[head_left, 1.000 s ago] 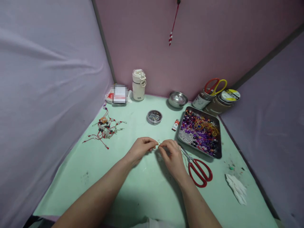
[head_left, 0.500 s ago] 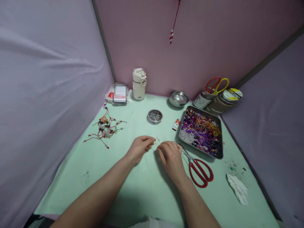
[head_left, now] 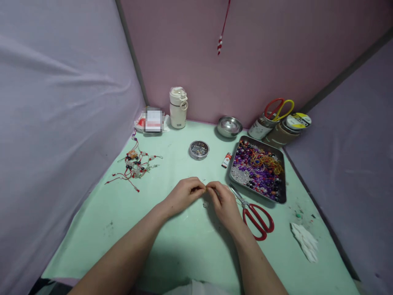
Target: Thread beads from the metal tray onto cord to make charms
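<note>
Fingertips of my left hand (head_left: 186, 193) and my right hand (head_left: 223, 200) meet over the middle of the green table (head_left: 147, 241). Both hands are closed in a pinch on a thin cord, which is mostly hidden between the fingers. Just below the fingertips is a small clear bead piece (head_left: 205, 204). Beside my right hand lie the red-handled scissors (head_left: 252, 211), blades pointing up-left. A round clear case of small metal parts (head_left: 199, 150) sits beyond my hands.
At right a metal tray (head_left: 286, 180) holds beads and cords, with a lighter (head_left: 226, 160) beside it. Behind stand a steel bowl (head_left: 229, 127), jars (head_left: 282, 133) and a white bottle (head_left: 178, 108). Beaded strings (head_left: 135, 166) lie left, a crumpled tissue (head_left: 304, 241) right.
My hands have come together, fingertips now meeting where a gap showed before. The clear bead piece now shows below them. The whole view has shifted slightly.
</note>
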`<state>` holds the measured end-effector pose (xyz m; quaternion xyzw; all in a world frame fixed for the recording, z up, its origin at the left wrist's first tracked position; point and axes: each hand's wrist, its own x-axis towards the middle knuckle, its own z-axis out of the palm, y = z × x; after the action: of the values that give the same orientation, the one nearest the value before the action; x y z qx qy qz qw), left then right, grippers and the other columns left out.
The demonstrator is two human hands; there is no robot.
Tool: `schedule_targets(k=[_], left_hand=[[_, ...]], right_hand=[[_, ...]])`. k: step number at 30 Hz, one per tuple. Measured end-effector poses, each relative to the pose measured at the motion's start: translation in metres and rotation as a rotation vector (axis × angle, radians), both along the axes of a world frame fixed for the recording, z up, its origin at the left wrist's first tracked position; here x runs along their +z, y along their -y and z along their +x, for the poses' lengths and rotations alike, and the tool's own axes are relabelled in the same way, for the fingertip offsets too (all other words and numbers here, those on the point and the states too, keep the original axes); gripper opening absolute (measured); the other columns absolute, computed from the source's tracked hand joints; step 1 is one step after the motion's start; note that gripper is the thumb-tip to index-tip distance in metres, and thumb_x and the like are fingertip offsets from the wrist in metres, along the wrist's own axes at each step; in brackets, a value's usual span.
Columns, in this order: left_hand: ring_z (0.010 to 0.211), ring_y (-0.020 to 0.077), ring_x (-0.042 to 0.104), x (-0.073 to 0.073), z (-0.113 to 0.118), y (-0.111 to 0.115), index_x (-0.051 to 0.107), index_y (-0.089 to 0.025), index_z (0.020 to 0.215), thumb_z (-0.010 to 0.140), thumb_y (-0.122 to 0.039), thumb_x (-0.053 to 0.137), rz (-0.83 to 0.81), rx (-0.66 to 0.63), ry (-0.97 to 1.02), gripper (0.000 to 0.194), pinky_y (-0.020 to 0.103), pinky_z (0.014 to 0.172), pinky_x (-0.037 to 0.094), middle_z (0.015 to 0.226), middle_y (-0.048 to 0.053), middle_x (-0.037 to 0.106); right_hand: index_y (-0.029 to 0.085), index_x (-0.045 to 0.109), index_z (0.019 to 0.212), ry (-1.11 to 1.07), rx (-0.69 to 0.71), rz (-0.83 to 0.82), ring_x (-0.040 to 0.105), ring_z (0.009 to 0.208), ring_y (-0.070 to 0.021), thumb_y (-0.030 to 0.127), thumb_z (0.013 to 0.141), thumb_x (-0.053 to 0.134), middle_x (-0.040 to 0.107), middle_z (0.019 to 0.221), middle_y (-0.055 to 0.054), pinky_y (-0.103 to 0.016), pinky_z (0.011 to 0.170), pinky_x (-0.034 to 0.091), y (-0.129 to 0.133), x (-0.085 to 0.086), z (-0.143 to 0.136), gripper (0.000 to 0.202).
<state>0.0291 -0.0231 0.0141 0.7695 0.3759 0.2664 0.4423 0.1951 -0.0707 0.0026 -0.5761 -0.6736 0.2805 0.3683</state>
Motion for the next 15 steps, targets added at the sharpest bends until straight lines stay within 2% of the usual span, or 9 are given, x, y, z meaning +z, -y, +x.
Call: schedule_targets(k=[3, 7, 15], left_hand=[[0.075, 0.0121, 0.055, 0.003, 0.000, 0.000, 0.068, -0.018, 0.082, 0.084, -0.024, 0.051, -0.017, 0.018, 0.029, 0.017, 0.024, 0.070, 0.042, 0.080, 0.002, 0.063], [0.076, 0.0123, 0.057, 0.004, 0.000, 0.000, 0.068, -0.017, 0.081, 0.083, -0.023, 0.054, -0.011, 0.059, 0.066, 0.015, 0.025, 0.073, 0.043, 0.079, 0.002, 0.064], [0.076, 0.0130, 0.058, 0.001, 0.001, 0.001, 0.069, -0.018, 0.081, 0.084, -0.026, 0.054, 0.011, 0.093, 0.116, 0.018, 0.026, 0.074, 0.044, 0.079, 0.004, 0.066]], right_hand=[[0.021, 0.055, 0.086, -0.225, -0.030, -0.185, 0.055, 0.065, -0.0148, 0.036, 0.090, 0.045, 0.061, 0.071, 0.000, -0.027, 0.063, 0.041, 0.001, 0.001, -0.001, 0.018], [0.019, 0.054, 0.081, -0.516, -0.049, -0.352, 0.052, 0.052, -0.0113, 0.042, 0.085, 0.053, 0.059, 0.062, 0.001, -0.024, 0.055, 0.041, 0.000, 0.004, -0.002, 0.023], [0.018, 0.054, 0.071, -0.664, -0.070, -0.488, 0.047, 0.045, -0.0087, 0.043, 0.076, 0.062, 0.060, 0.057, 0.000, -0.023, 0.050, 0.037, -0.003, 0.012, -0.005, 0.027]])
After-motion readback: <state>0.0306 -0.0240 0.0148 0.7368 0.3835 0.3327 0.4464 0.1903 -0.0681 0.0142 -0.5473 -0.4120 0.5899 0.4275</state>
